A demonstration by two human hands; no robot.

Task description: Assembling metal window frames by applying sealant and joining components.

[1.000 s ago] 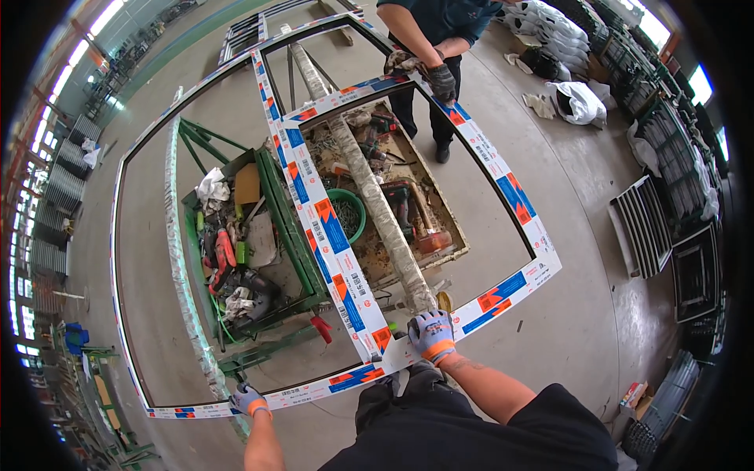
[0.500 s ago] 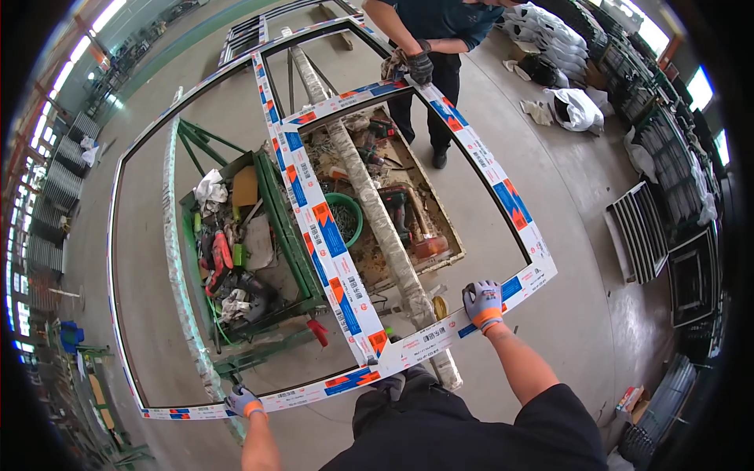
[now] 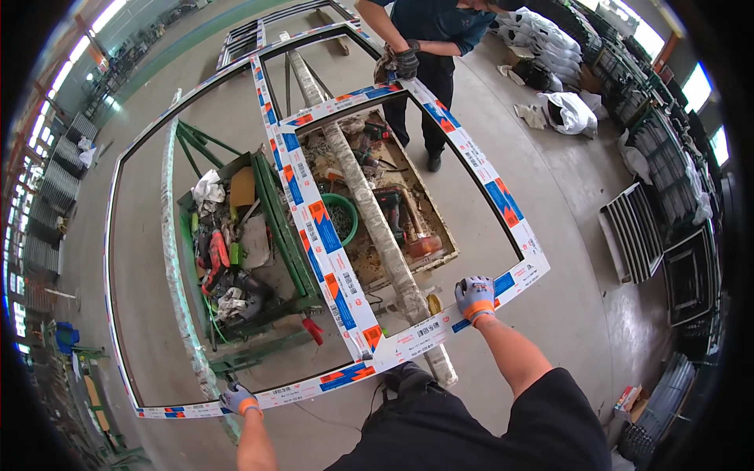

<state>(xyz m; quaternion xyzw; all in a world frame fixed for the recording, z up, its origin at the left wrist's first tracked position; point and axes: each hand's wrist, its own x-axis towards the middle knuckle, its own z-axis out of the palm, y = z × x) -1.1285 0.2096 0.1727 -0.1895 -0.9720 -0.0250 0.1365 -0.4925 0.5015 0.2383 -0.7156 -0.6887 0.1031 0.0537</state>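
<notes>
A large window frame (image 3: 320,224) in printed wrap lies flat across two long wrapped rails (image 3: 367,196). Beneath it sit a green bin (image 3: 281,228) of tools, a shallow tray (image 3: 419,179) and, in the tray, a green bucket (image 3: 353,228). The right hand (image 3: 475,297) has its fingers bent over the near bar, pinching it; the left hand (image 3: 234,398) pinches it farther left.

The frame (image 3: 320,226) lies across bars (image 3: 369,208), a bin (image 3: 285,235) left of a tray (image 3: 425,188).
</notes>
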